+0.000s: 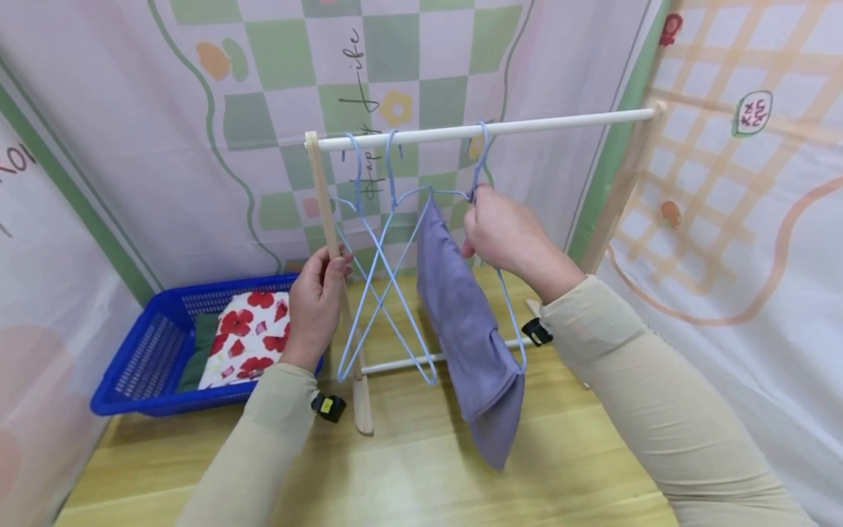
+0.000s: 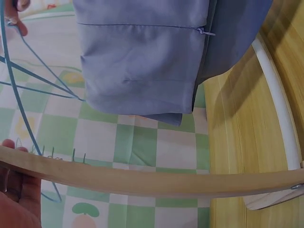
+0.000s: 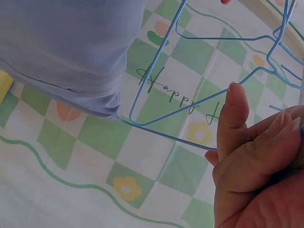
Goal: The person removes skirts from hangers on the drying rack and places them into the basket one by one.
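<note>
My right hand (image 1: 507, 230) pinches the neck of a blue wire hanger (image 1: 481, 162), just below its hook, which sits over the white rod (image 1: 560, 126) of a small rack. From this hanger droops a purple cloth piece (image 1: 461, 322), slanting down to the right; a zipper pull (image 2: 206, 32) shows on it in the left wrist view. My left hand (image 1: 319, 307) grips the rack's left wooden post (image 1: 321, 183), thumb in front. Two bare blue hangers (image 1: 391, 165) hang between that post and the purple cloth, their frames crossing in the head view.
A blue plastic basket (image 1: 178, 402) stands on the wooden table (image 1: 408, 468) at left. Inside lie a white cloth with red flowers (image 1: 227, 359) and a dark green cloth (image 1: 200, 351). The rack's right post (image 1: 619, 190) rises beside the patterned curtain.
</note>
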Tool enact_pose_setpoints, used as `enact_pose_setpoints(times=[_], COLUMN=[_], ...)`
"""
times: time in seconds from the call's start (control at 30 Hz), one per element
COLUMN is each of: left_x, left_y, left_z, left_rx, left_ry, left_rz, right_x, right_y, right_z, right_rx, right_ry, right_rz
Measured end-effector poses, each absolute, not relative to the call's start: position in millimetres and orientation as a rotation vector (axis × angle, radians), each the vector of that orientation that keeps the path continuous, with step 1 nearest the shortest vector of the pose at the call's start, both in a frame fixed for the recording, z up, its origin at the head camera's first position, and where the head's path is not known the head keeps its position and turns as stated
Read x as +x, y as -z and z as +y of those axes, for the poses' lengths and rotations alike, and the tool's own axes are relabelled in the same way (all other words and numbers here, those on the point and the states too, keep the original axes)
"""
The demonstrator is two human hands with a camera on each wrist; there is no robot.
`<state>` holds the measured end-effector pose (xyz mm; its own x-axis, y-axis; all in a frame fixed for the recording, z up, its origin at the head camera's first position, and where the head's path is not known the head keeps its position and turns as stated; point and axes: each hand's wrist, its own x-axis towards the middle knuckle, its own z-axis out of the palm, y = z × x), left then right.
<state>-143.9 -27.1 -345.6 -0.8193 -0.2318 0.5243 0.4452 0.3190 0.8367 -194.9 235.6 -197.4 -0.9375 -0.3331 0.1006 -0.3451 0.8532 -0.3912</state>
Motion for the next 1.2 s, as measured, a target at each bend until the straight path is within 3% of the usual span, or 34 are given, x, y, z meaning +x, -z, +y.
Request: enact_pose_setpoints(times=[0.53,0.87,1.2], left_x=[-132,-125,-110], left_y=[365,393,419], left_z=[-17,-4,26], left_rx=[-0.011,0.287,0.375], left_ry=[1.688,1.637,1.703], left_rz=[-1.881,-1.715,-1.716], right_x=[-194,-194,-193], right_y=[198,197,196], right_z=[233,232,232], right_rx=[0.543,0.55,0.539], right_ry=[-0.658,-0.671,-0.67], right_rz=[-2.999,-2.993,-2.993])
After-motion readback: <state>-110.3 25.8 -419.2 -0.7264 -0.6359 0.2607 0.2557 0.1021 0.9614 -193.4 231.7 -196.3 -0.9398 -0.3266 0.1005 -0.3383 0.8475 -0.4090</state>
